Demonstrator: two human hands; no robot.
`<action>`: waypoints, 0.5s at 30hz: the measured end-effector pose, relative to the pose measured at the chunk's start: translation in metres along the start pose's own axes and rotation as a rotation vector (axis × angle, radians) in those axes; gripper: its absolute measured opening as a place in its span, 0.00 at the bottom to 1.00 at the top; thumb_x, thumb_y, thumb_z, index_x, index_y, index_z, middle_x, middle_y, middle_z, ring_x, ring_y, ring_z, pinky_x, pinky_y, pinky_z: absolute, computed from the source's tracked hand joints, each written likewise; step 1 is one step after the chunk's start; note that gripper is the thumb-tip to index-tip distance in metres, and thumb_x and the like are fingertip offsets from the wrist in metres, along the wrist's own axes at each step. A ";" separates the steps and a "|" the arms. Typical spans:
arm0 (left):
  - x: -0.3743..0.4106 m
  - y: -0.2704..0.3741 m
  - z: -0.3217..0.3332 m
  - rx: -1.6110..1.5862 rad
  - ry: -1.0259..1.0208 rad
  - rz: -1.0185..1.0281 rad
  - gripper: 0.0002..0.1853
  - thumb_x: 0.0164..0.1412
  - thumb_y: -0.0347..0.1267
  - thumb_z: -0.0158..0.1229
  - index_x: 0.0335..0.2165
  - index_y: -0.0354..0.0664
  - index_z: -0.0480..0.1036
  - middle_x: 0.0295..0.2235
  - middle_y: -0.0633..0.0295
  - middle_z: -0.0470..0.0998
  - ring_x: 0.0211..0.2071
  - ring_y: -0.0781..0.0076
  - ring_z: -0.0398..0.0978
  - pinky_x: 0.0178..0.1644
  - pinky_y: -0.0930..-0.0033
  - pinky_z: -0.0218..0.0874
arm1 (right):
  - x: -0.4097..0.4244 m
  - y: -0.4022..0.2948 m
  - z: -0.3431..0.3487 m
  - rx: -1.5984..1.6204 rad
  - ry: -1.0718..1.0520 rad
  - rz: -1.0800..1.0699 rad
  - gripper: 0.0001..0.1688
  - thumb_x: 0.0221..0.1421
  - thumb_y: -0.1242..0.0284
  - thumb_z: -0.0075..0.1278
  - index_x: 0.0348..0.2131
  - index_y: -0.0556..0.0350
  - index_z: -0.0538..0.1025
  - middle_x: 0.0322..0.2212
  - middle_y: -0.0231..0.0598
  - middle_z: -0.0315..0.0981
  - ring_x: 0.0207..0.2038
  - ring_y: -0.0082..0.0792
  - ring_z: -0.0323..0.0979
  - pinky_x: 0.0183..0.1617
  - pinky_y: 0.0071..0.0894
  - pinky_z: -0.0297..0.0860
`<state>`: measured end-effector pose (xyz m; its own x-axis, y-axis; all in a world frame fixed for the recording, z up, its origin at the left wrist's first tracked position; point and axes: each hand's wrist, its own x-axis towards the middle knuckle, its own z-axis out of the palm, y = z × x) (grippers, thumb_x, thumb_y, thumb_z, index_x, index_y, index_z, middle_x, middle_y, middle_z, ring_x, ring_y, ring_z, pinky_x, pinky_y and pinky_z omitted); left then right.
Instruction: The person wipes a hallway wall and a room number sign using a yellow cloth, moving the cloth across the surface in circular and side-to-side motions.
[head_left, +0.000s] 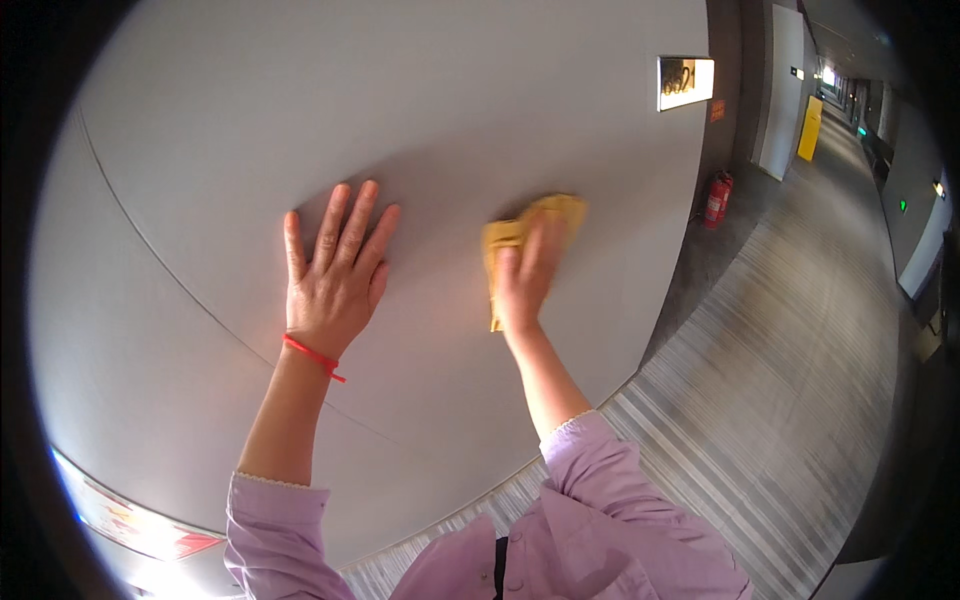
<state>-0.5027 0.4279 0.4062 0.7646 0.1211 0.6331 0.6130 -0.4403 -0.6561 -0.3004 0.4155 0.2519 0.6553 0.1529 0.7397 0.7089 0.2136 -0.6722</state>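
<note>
A smooth grey wall panel (450, 390) fills most of the view. Against it lies my left hand (334, 277), fingers spread and holding nothing, with a red cord around the wrist. To its right, my right hand (531, 270) presses a folded yellow cloth (499, 234) to the panel; the fingers and cloth are slightly blurred. A thin curved seam (172, 274) runs down the panel left of my left hand. The palm sides of both hands are hidden.
A lit number sign (685, 83) is on the wall at upper right. Beyond the wall's edge, a red fire extinguisher (718, 199) stands on the floor. A striped carpet (780, 360) runs along the corridor, past a yellow panel (810, 129). A bright framed display (135, 517) is at lower left.
</note>
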 end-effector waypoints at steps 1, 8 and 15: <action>0.002 0.000 -0.001 -0.028 0.013 0.003 0.33 0.55 0.40 0.55 0.59 0.60 0.56 0.64 0.69 0.48 0.65 0.67 0.44 0.65 0.40 0.30 | 0.002 0.020 0.004 0.016 0.029 0.142 0.36 0.63 0.57 0.30 0.62 0.59 0.47 0.64 0.54 0.35 0.66 0.52 0.31 0.67 0.49 0.34; -0.002 -0.003 0.004 -0.051 0.014 -0.003 0.33 0.55 0.41 0.55 0.59 0.60 0.56 0.64 0.71 0.48 0.65 0.69 0.44 0.65 0.42 0.31 | -0.025 -0.013 0.016 0.077 -0.032 -0.139 0.40 0.61 0.49 0.34 0.61 0.58 0.51 0.63 0.55 0.36 0.66 0.58 0.30 0.63 0.63 0.32; -0.007 -0.007 0.007 -0.102 0.036 0.018 0.35 0.53 0.42 0.56 0.59 0.57 0.57 0.64 0.70 0.48 0.65 0.71 0.44 0.64 0.44 0.36 | -0.002 -0.042 0.016 -0.307 -0.162 -0.403 0.36 0.60 0.57 0.39 0.61 0.55 0.53 0.64 0.51 0.39 0.66 0.55 0.30 0.62 0.67 0.30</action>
<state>-0.5105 0.4360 0.4034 0.7666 0.0816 0.6370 0.5744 -0.5307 -0.6232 -0.3362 0.4213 0.2790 0.2840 0.2698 0.9201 0.9557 -0.0027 -0.2942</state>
